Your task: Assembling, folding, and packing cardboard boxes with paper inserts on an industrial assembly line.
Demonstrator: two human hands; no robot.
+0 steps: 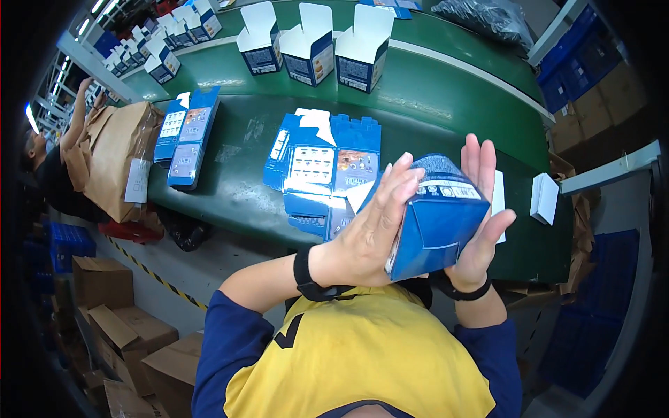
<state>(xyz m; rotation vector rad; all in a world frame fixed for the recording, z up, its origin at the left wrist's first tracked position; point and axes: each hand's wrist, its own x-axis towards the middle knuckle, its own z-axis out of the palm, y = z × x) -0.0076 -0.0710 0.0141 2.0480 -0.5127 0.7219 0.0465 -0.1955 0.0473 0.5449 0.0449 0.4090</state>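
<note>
Pressing flat palms against opposite sides, the left hand [369, 233] and right hand [481, 223] clamp a blue carton [435, 219] above the green counter [446, 104]; seemingly light, thin card, easily crushed, best held by its broad faces.

A factory packing line: green conveyor belt [446, 76], rows of open blue cartons [310, 45], stacked cardboard boxes [111, 327].

We note a green conveyor belt [446, 90] curving across the room, grey concrete floor [209, 268] with a yellow-black striped line [150, 274], brown cardboard cartons [111, 313] lower left, stacked blue crates [571, 70] upper right, ceiling strip lights [97, 5].
</note>
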